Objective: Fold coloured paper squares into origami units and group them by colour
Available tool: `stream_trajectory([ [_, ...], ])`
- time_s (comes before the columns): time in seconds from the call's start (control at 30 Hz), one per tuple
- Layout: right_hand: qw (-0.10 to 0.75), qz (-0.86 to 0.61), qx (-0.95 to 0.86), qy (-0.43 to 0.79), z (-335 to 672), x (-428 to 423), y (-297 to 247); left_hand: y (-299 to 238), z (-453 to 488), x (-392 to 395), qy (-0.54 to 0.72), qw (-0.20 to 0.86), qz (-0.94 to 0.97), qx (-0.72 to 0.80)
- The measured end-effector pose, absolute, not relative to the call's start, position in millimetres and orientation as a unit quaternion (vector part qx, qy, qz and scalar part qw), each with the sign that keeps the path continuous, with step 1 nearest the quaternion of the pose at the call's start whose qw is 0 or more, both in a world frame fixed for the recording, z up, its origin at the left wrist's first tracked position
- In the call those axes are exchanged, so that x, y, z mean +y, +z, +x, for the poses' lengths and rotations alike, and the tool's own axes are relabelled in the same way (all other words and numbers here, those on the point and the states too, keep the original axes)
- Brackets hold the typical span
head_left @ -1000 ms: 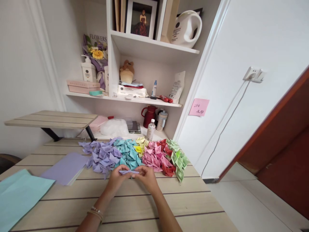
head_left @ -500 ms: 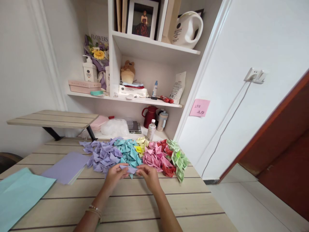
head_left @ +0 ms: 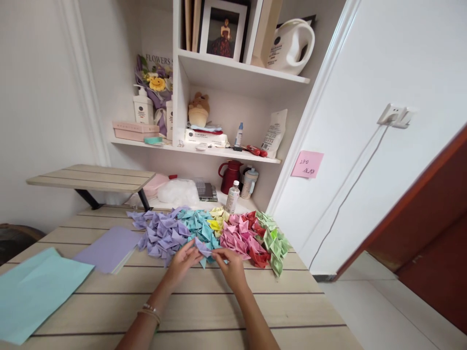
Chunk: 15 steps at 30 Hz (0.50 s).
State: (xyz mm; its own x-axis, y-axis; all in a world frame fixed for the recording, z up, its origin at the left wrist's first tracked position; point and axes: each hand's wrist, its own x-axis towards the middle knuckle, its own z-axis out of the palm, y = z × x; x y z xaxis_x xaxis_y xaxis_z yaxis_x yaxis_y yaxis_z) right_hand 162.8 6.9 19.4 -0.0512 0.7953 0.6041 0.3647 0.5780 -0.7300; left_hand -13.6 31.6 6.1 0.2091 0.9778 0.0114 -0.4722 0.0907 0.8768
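A small folded piece of purple paper [head_left: 203,247] is held between my two hands, just in front of the heaps of folded paper. My left hand [head_left: 184,261] grips its left end, and my right hand [head_left: 229,265] pinches its right end. Beyond my fingers lie folded paper pieces sorted by colour: purple ones [head_left: 164,236], turquoise ones [head_left: 199,226], a few yellow ones [head_left: 218,219], pink ones [head_left: 237,233], red ones [head_left: 259,257] and green ones [head_left: 276,245].
Left on the table [head_left: 197,306] are a stack of purple paper sheets [head_left: 107,248] and a turquoise sheet [head_left: 42,291]. A small raised stand [head_left: 93,177] is behind them. At the back stand a clear bottle [head_left: 232,197] and white shelves [head_left: 241,68].
The folded purple paper has tilted, its left end now higher than its right. Both hands still hold it. The whole view has shifted slightly, with things appearing further right.
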Motion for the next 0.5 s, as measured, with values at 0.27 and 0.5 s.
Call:
stream_trajectory([
  [0.27, 0.607, -0.449, -0.629, 0.185, 131.3, 26.2, 43.4, 1.4, -4.9, 27.9, 0.512, 0.661, 0.431, 0.341],
  [0.5, 0.5, -0.459, -0.728, 0.104, 67.4, 49.2, 78.3, -7.2, 8.7, 27.1, 0.525, 0.625, 0.43, 0.385],
])
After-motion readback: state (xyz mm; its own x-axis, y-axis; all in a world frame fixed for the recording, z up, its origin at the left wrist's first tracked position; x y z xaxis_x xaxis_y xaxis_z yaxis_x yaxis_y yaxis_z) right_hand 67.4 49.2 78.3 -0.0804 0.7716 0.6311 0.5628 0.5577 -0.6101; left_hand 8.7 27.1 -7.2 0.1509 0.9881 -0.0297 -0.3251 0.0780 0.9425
